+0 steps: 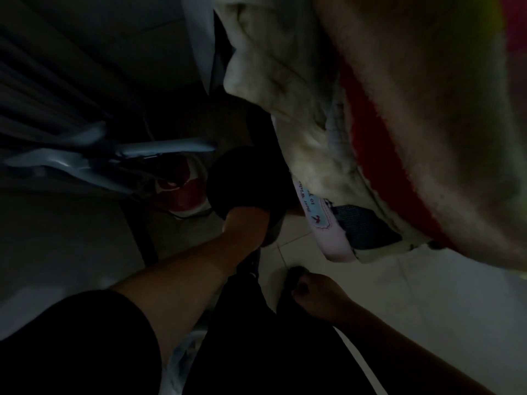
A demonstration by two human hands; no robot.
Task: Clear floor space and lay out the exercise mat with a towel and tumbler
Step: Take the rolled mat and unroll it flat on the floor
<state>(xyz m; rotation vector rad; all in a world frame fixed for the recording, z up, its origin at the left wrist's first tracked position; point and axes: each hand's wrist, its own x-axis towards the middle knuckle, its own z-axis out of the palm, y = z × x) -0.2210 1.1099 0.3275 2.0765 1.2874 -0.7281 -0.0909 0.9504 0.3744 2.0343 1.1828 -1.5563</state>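
The scene is very dark. A black, rounded roll (245, 178), seen end-on and possibly the rolled mat, sits above the floor at the centre. My left hand (246, 223) reaches forward into its lower edge, and its fingers are hidden by the roll, which it seems to grip. Lower down, over my dark trousers, my right hand (316, 289) is curled into a fist with nothing visible in it. I see no towel or tumbler that I can identify.
A cream and red blanket (356, 109) with a pink printed cloth (322, 220) hangs from the bed at the right. Pale chair-base legs (159, 149) spread out at the left, next to a red and white round object (182, 195). Pale floor tiles (413, 295) lie at the lower right.
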